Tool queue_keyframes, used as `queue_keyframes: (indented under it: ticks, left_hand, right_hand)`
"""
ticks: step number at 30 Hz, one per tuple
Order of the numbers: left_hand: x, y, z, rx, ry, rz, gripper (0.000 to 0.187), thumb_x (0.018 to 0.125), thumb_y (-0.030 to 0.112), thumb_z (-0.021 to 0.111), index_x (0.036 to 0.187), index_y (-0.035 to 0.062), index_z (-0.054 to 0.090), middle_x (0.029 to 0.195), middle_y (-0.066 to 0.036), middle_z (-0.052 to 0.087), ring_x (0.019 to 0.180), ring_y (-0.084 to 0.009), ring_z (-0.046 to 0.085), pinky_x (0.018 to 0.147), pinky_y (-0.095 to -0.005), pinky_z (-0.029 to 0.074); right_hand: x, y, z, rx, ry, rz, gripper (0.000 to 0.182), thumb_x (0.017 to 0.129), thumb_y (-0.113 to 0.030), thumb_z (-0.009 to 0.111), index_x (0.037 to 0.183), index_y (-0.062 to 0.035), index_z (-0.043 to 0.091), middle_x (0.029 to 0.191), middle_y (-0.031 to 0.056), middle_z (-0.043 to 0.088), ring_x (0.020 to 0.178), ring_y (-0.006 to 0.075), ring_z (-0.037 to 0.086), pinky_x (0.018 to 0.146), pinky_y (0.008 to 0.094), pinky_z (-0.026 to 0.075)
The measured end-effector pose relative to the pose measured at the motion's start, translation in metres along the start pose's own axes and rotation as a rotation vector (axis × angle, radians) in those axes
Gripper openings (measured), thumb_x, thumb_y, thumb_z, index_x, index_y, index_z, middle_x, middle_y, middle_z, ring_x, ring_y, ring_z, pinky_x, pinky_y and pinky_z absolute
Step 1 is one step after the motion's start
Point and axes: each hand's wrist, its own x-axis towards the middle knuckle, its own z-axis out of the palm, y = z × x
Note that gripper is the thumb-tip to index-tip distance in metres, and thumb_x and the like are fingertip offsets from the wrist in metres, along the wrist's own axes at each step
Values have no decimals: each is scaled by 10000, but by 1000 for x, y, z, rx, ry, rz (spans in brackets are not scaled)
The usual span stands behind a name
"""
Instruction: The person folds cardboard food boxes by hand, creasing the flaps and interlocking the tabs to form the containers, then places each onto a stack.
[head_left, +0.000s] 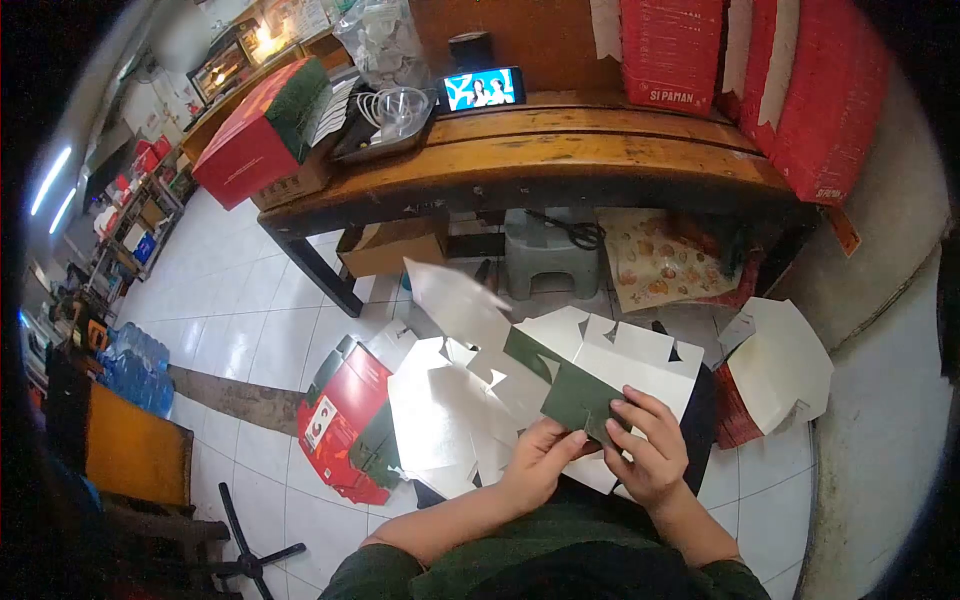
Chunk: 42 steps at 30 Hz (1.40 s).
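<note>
I'm seeing L hand [537, 465] + R hand [648, 448] pinching green-white unfolded card ctn [578, 394] | red-green card box [362, 385] lying L | long brown wood bench [500, 160] standing fwd

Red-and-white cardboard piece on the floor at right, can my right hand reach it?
Probably, once your right hand lets go of the green cardboard flap; your dark-clothed leg lies between hand and cardboard piece, but hardly seems to block it.

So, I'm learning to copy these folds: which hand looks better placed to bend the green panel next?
Probably the right hand: its fingers are spread at the right end of the green panel, while the left hand seems to pinch the lower edge, so could steady it.
</note>
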Motion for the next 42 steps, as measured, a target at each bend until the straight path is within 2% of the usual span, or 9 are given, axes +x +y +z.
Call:
queue_keyframes:
  ticks: [5,12,18,23,27,30,34,40,42]
  left_hand:
    - [3,19,-3,153,-55,-103,256,1028,44,508,1268,-14,572,1111,-94,620,1075,-199,597,950,-325,457]
    - [8,28,-22,958,-224,-11,260,983,36,539,1239,5,571,1032,-193,621,953,-326,621,863,-390,481]
    - [7,25,-11,769,5,-101,317,972,86,593,1284,34,578,1003,-187,663,894,-343,647,811,-380,516]
    - [11,34,-9,898,-52,10,382,952,92,630,1329,56,583,902,-182,626,805,-334,625,745,-391,506]
    - [10,27,-13,950,-45,97,404,941,88,642,1342,74,593,859,-175,586,769,-324,602,722,-397,490]
    - [10,33,-12,922,-84,140,363,938,94,646,1301,72,626,867,-160,586,765,-306,599,716,-391,489]
    - [15,46,-20,901,-173,124,232,929,99,657,1152,55,703,1057,-157,618,1041,-325,625,843,-369,506]
    - [18,42,-37,1103,-334,160,160,901,143,702,1021,46,745,1402,-176,526,1379,-376,451,1070,-404,445]
    - [19,36,-45,1177,-325,135,210,879,171,735,1067,79,741,1448,-176,492,1399,-343,433,1101,-411,429]
  right_hand:
    - [0,-4,-17,215,-130,160,270,868,-91,697,1136,-89,730,1299,213,607,1142,392,609,986,441,495]
    - [12,33,-5,127,157,368,352,815,-80,716,1162,-140,731,1532,282,347,1353,437,442,1096,488,401]
    - [8,40,5,162,-255,264,272,806,-136,743,1072,-94,706,1553,260,323,1425,396,368,1145,491,329]
    - [7,24,22,45,287,450,212,776,-60,772,950,-38,653,1520,228,408,1393,430,397,1130,498,342]
    - [17,33,12,294,-212,245,173,805,-24,731,955,-17,647,1447,220,504,1390,427,427,1138,482,335]
    - [14,40,5,474,-273,215,177,815,-31,723,985,-26,673,1480,220,468,1427,403,390,1151,489,318]
    - [0,49,16,619,317,600,400,994,-138,558,1391,-99,524,1513,181,424,1403,266,428,1131,393,365]
    - [-7,61,6,949,248,881,614,1014,-249,569,1561,-154,306,1486,156,445,1210,209,570,925,328,518]
    - [-6,65,5,840,246,853,509,1024,-246,563,1492,-100,427,1346,109,566,1052,137,618,850,299,534]
